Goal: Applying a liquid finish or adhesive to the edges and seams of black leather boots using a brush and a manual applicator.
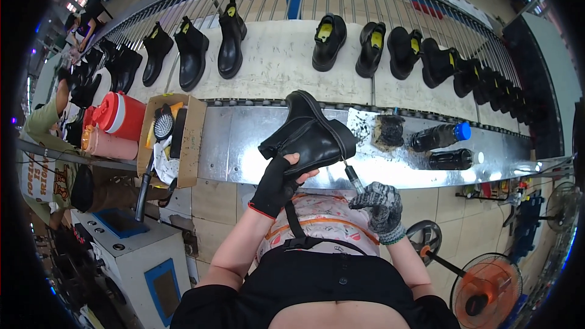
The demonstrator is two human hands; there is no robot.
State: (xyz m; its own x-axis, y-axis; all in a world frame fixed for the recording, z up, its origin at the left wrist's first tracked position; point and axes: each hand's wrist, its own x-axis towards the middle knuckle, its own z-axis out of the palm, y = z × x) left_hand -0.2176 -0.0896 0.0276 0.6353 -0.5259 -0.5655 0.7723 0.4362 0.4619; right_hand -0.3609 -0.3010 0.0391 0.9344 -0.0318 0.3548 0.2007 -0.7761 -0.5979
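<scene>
A black leather ankle boot is tilted on its side above the near edge of the metal table. My left hand, in a black fingerless glove, grips its upper from below. In a grey knitted glove, my right hand pinches a small brush with a dark handle. The thin tip meets the boot near the edge of the sole; its exact shape is too small to make out. Right of the boot lie a black-stained white sheet and a dark, blackened pad.
Two bottles of dark liquid, one blue-capped and one white-capped, lie on the metal table. Black boots line the pale conveyor behind. At left are a cardboard box, a red jug and another person's arm.
</scene>
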